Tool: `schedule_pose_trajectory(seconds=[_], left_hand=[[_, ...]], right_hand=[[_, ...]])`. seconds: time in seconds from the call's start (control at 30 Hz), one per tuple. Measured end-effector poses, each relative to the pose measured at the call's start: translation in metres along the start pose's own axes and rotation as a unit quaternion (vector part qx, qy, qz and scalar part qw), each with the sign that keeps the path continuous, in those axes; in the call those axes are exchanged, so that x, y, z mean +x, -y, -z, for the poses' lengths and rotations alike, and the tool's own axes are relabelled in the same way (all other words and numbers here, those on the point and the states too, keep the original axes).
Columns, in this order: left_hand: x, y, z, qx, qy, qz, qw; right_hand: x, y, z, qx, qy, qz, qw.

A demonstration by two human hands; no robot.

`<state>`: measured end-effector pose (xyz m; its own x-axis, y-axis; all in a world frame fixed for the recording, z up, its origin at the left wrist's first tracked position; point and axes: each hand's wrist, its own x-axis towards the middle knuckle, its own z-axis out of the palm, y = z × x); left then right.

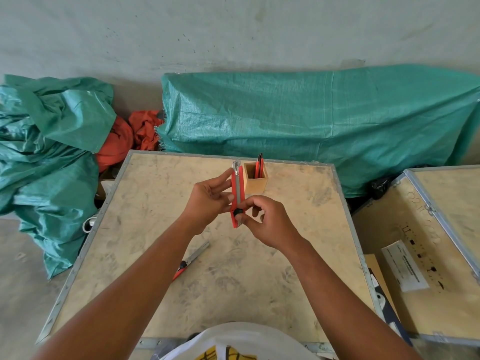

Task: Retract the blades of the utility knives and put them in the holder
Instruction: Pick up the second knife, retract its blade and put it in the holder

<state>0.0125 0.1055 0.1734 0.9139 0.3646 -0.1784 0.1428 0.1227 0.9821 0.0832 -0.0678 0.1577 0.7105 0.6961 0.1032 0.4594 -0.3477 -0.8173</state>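
Both hands are raised over the bench [285, 255], a plywood top with a metal edge. Left hand [207, 201] grips a red knife [237, 196] along its upper body, fingers partly spread, thumb on the near face. Right hand [267, 219] pinches the knife's lower end, thumb and forefinger on the black knob [238, 212]. The knife is held nearly upright, tip away from the person; a short length of blade [235, 168] shows above the red body.

Holder [255, 177]: small wooden box, open top, standing on the far part of the bench just right of the held knife's tip. One red knife [258, 166] already stands in it, leaning on the far wall.

A third knife [191, 261] lies flat on the bench under the left forearm, blade out, pointing up and right.

Green tarps [311, 113] are heaped behind the bench. A second crate [428, 242] sits to the right.
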Motion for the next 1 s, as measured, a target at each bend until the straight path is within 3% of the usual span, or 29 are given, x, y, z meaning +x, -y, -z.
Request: schedule_pose_trajectory(seconds=[0.7,1.0], left_hand=[[0.007,-0.004,-0.003,-0.022,0.003,0.010,1.000],[0.014,-0.002,-0.005,-0.029,0.013,0.004,0.999]], right_hand=[[0.005,-0.011,0.003,-0.016,-0.009,0.002,1.000],[0.009,-0.019,0.006,0.041,-0.035,-0.028,0.998]])
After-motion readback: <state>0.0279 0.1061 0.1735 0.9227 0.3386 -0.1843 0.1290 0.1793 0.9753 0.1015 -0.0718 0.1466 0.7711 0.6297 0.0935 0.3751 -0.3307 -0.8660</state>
